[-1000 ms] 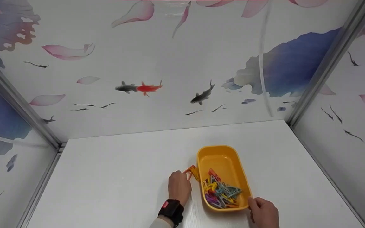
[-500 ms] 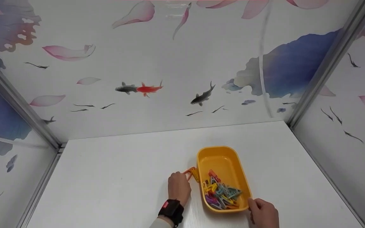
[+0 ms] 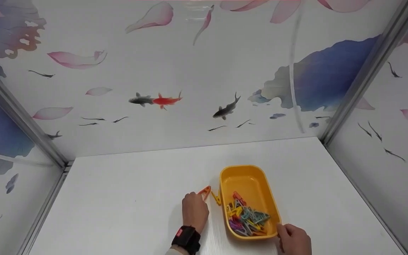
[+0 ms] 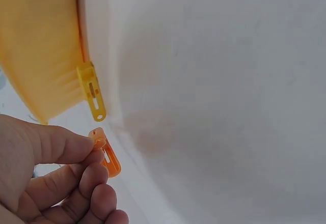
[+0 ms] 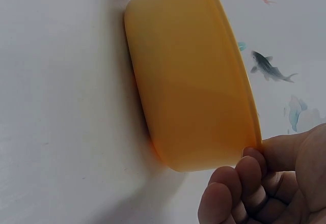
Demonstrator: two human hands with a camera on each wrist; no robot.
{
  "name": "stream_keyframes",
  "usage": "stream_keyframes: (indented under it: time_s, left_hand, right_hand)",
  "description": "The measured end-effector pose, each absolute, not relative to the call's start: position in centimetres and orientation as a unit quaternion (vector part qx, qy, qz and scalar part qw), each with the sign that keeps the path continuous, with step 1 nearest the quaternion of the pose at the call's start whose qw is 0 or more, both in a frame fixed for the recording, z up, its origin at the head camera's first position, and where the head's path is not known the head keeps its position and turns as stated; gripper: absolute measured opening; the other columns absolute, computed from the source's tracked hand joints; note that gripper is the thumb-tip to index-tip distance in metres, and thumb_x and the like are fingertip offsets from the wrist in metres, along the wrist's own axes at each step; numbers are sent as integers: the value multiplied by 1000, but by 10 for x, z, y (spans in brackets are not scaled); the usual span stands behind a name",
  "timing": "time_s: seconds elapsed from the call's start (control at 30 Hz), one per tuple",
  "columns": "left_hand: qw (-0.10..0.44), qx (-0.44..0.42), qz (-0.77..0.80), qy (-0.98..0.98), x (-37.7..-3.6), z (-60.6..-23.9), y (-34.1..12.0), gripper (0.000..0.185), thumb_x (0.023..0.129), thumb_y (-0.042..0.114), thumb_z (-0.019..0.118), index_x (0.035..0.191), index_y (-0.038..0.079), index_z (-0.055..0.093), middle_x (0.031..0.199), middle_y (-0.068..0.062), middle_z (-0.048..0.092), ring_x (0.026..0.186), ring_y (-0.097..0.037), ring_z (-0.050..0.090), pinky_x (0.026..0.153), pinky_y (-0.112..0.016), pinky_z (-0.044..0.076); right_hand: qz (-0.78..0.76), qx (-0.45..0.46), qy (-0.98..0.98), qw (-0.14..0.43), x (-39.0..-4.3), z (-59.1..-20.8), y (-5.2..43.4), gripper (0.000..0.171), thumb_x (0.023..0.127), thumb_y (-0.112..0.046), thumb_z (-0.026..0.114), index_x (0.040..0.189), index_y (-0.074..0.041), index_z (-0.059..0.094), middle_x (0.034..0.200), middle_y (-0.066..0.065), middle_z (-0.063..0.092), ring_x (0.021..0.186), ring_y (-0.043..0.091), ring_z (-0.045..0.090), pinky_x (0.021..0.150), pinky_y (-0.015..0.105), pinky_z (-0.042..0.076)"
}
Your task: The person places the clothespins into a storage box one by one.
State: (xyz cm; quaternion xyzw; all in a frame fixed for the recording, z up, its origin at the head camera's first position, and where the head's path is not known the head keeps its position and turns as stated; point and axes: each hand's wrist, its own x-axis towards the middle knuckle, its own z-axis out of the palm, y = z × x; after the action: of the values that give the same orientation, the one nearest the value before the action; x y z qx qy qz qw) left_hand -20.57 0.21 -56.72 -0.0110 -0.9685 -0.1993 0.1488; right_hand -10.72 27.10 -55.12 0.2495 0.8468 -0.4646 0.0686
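Observation:
My left hand point(image 3: 195, 210) pinches an orange clothespin point(image 3: 205, 192) between thumb and forefinger, just left of a yellow plastic basin point(image 3: 248, 177). Between that clothespin and the basin's left wall is a yellow clothespin point(image 3: 216, 198). In the left wrist view, the orange clothespin point(image 4: 110, 162) sticks out past the fingertips, a small gap from the yellow clothespin point(image 4: 92, 94) at the basin's base. My right hand point(image 3: 294, 239) grips the basin's near right corner; the right wrist view shows thumb and forefinger on its rim point(image 5: 237, 46). Several coloured clothespins point(image 3: 248, 216) lie heaped in the basin's near half.
The basin stands on a white table point(image 3: 126, 202), right of its middle. White panels with printed fish and petals point(image 3: 190, 71) enclose the back and both sides, joined by metal posts point(image 3: 360, 74). A black band point(image 3: 186, 239) wraps the left wrist.
My left hand has shifted slightly left with the orange clothespin, which now stands apart from the yellow one. The right hand keeps its grip on the basin's corner.

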Motion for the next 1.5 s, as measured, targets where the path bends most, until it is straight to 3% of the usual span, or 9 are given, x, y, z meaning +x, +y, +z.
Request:
stream_keyframes:
  time_s: [0.3,0.67,0.83,1.2,1.5]
  left_hand:
    - [182,-32,-224,-957,-200,-547,7,13,80,2,66,68,-2,69,62,-5,51,61,-20,51,59,-32,42]
    - [180,-56,-275,-943,-186,-519,28,23,85,9,68,63,7,63,61,3,41,64,-14,42,65,-28,34]
    - [155,-53,-289,-943,-181,-513,39,26,88,11,66,62,9,62,61,4,39,63,-13,38,64,-26,31]
    - [90,-50,-321,-942,-171,-513,57,13,90,12,66,82,5,73,66,6,42,69,-11,40,67,-26,34]
    - [86,-87,-331,-936,-166,-515,63,15,90,15,68,77,8,72,67,8,43,68,-9,40,66,-24,33]
  right_hand:
    - [-459,252,849,66,-107,-551,273,35,98,-28,52,75,-4,63,53,1,48,50,18,46,50,30,37]
    - [-463,253,847,64,-106,-551,271,35,98,-27,52,74,-4,63,53,1,47,49,18,46,50,29,36]
    - [-463,255,847,67,-107,-552,270,34,98,-26,51,74,-4,63,53,1,47,50,18,46,51,30,37]
    - [-461,251,847,78,-107,-551,270,35,98,-30,52,77,-4,63,55,2,48,52,19,46,52,30,36]
    - [-465,254,845,76,-107,-552,271,35,98,-30,53,77,-4,63,55,2,49,51,18,47,52,30,37]
